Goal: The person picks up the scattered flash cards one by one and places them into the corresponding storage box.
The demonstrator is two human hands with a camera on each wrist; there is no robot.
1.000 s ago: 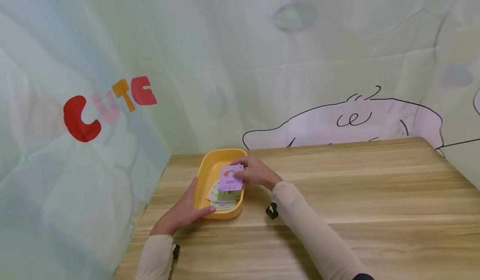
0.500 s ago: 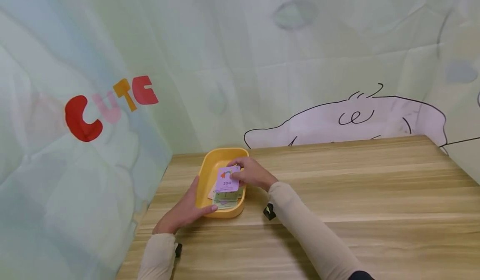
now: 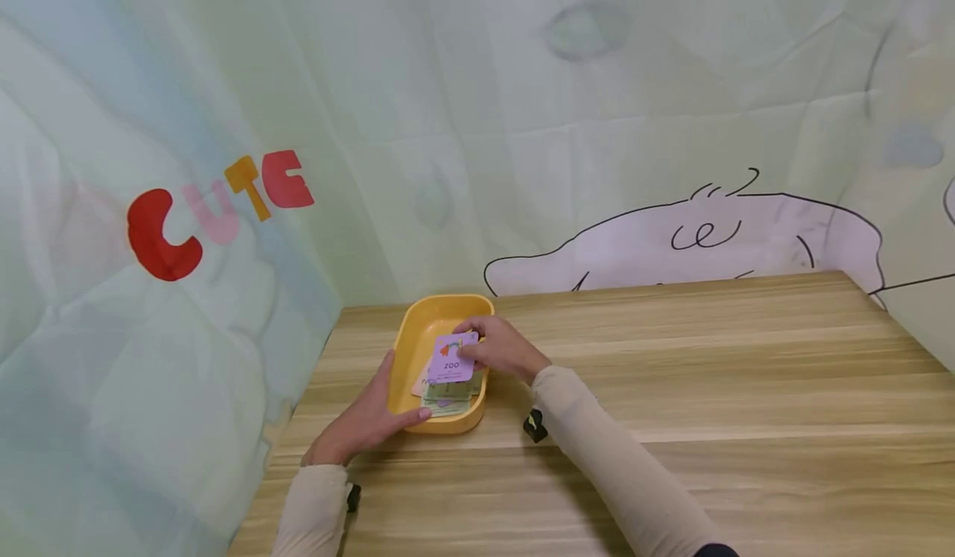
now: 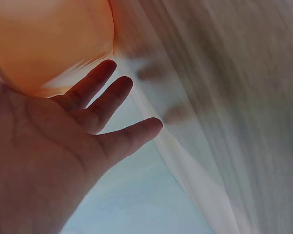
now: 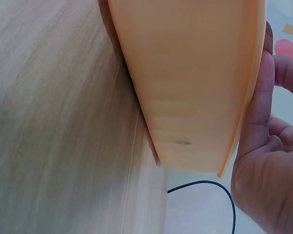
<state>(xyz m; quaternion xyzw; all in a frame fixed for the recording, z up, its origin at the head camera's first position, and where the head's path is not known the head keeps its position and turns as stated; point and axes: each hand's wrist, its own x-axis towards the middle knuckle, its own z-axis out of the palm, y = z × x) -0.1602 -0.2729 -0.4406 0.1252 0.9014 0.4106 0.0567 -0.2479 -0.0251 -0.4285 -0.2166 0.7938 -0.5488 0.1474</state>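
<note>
In the head view, a yellow plastic tray (image 3: 448, 428) stands near the table's back left. My right hand (image 3: 507, 350) reaches over its right rim and pinches a purple card (image 3: 450, 368) printed "ZOO". The card overlaps several pale green cards (image 3: 450, 391) and a pinkish one inside the tray. My left hand (image 3: 366, 416) rests against the tray's near left corner, its thumb on the front rim. In the left wrist view, three fingers of that hand extend straight, spread beside the tray wall (image 4: 53, 44). The right wrist view hides the cards behind the tray's side (image 5: 185, 73).
The wood-grain table (image 3: 709, 408) stretches away to the right. A printed cloth (image 3: 418, 167) rises behind and to the left, close to the tray. Black wrist straps (image 3: 535, 426) show at both sleeves. A dark cable (image 5: 210, 183) appears in the right wrist view.
My right hand has shifted the purple card slightly left and down over the green cards, mostly in the first half second. My left hand and the tray stay nearly where they were.
</note>
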